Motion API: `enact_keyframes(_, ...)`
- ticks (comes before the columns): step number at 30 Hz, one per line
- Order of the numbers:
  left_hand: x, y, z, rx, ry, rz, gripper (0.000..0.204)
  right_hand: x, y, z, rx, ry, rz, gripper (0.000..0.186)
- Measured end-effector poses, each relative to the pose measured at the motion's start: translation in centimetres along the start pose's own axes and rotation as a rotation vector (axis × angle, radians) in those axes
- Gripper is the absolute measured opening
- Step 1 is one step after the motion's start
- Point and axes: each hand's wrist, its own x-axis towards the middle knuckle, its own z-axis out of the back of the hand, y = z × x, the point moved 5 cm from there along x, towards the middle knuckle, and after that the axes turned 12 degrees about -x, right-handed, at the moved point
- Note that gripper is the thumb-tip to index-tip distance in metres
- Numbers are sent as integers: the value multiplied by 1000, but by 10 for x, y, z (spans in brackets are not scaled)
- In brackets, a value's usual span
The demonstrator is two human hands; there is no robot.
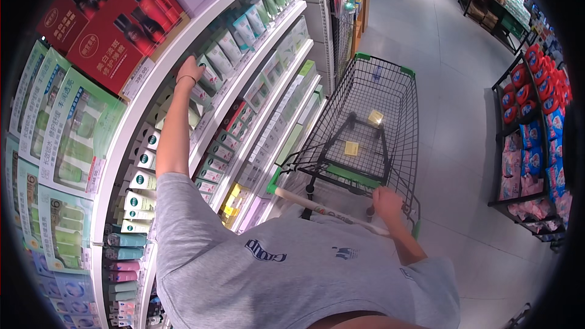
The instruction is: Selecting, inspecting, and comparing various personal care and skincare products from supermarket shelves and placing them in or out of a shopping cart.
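Note:
My left arm stretches to an upper shelf on the left, where my left hand [190, 71] is at a row of upright white squeeze tubes. Its fingers are bent against a white-and-green tube [210, 76] that still stands among the others; the fingertips are partly hidden. My right hand [387, 203] is wrapped around the right part of the handle [326, 210] of a shopping cart. The black wire cart [390, 128] with green corners stands in front of me, and two yellow labels [351, 148] show in it.
Shelves [304, 55] of boxed and tubed skincare run along my left, with large red gift boxes [122, 30] on top. At the right stands a dark rack [512, 128] with red bottles and blue and pink packs. Grey floor [454, 164] lies between.

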Motion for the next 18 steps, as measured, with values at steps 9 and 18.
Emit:
enact_keyframes(9,-24,-20,24,-60,-134,7,40,-2,-1,-3,1,1,-8,23)
enact_keyframes(18,-270,-142,-97,-526,-93,-613,24,-3,1,-8,1,-6,-11,22)
